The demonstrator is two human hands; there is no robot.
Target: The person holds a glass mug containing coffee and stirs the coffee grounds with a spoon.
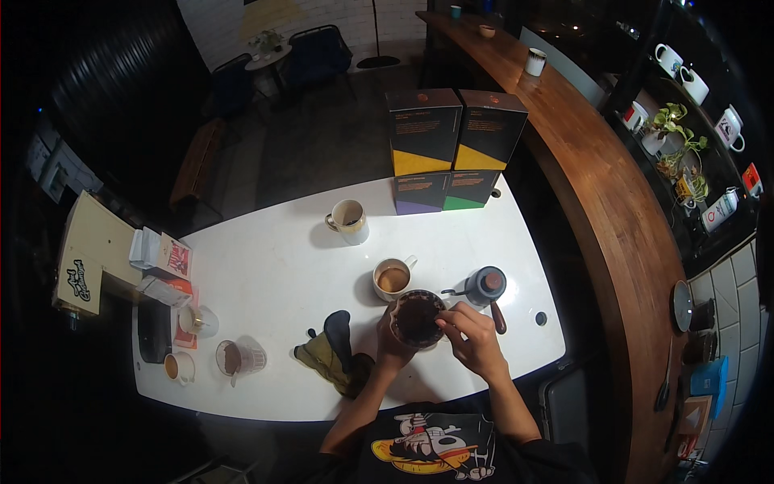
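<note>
My left hand (394, 345) grips the left side of a coffee dripper (416, 339) with a paper filter and dark wet-looking coffee grounds (418, 317) inside. The fingertips of my right hand (468, 336) pinch at the right rim of the filter. Just beyond the dripper stands a mug of brown coffee (393, 279). To the right is a dark gooseneck kettle (486, 285) with a wooden handle. An olive and black cloth (329, 357) lies left of my left hand. What is under the dripper is hidden.
A speckled mug (352, 222) stands farther back, with stacked coffee boxes (423, 136) at the back right. At the left are a clear glass dripper with a used filter (240, 358), a small cup (179, 368), another mug (202, 320) and a grinder (97, 254). A wooden counter (595, 224) curves along the right.
</note>
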